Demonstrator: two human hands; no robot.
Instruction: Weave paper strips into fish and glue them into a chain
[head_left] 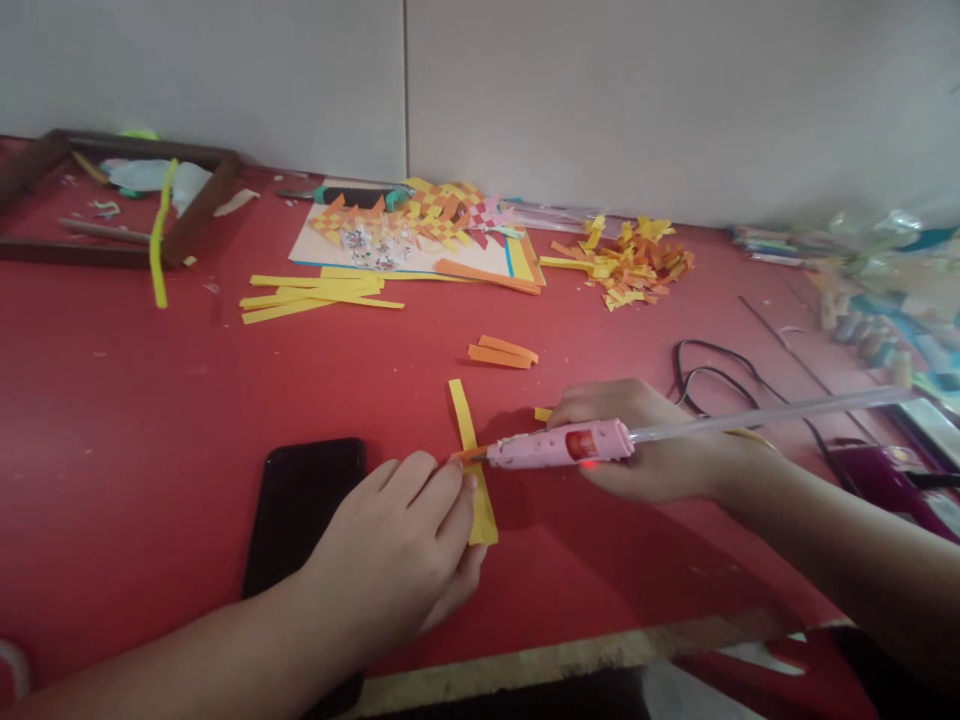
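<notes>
Head view: pink glue gun (536,447)

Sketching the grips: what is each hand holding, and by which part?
Left hand: yellow strip, lower part; orange strip, left end. Right hand: pink glue gun, apparently by its hidden handle.

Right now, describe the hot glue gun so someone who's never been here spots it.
On the red table, look right of the black smartphone to the right hand. It holds the hot glue gun, set apart from the flat yellow paper strip by its pink body and the long clear glue stick jutting from its back.
</notes>
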